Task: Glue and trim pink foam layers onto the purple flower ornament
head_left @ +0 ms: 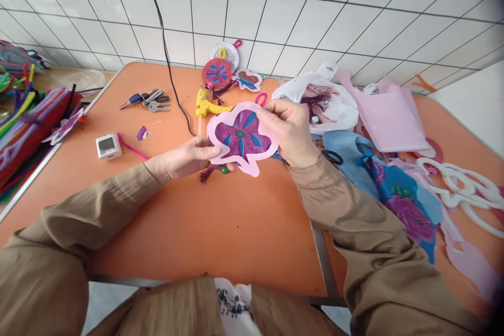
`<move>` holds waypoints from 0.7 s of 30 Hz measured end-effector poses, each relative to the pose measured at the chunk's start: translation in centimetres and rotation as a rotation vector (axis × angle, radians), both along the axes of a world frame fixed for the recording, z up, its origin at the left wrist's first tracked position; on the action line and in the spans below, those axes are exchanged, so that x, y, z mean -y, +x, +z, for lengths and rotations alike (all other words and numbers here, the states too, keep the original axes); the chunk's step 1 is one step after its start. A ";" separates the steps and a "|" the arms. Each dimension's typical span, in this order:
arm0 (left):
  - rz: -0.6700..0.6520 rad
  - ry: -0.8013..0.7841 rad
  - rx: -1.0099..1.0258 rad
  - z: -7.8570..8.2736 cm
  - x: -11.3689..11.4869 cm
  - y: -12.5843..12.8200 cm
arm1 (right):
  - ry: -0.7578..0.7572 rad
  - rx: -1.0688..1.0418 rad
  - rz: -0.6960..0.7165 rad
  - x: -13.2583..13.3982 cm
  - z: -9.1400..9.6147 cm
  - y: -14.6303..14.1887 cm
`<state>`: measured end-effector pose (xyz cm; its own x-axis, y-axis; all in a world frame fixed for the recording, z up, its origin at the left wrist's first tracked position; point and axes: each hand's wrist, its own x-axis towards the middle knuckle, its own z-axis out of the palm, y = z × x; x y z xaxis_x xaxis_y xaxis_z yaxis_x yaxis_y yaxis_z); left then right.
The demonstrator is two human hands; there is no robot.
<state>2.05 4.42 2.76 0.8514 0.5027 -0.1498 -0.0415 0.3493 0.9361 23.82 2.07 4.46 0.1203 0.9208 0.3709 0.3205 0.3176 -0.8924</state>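
Between both hands, above the orange table, is a pink felt ornament (243,137) with a wavy outline and a purple and blue flower-like centre. My left hand (192,156) pinches its lower left edge, thumb on the front. At the upper right edge, my right hand (289,128) grips it between thumb and fingers. A pink loop (261,98) sticks up from its top. Below it hang a green bead (224,169) and a dark purple tassel (206,174). Just behind stands a yellow glue gun (208,103), partly hidden by the ornament.
Finished-looking round ornaments (217,73) lie by the tiled wall. Keys (149,98) and a white charger (109,146) are on the left, near bundled pipe cleaners (35,126). To the right are a white plastic bag (342,102), pink felt (394,121), floral fabric (411,210) and white rings (464,181).
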 end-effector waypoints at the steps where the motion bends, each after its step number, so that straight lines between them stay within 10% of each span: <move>1: -0.007 0.025 -0.008 0.0 0.1 0.0 | 0.007 0.012 0.003 0.0 0.1 0.0; 21: 0.024 0.080 -0.117 -0.2 -0.6 -0.2 | 0.114 0.093 0.015 0.5 1.4 0.6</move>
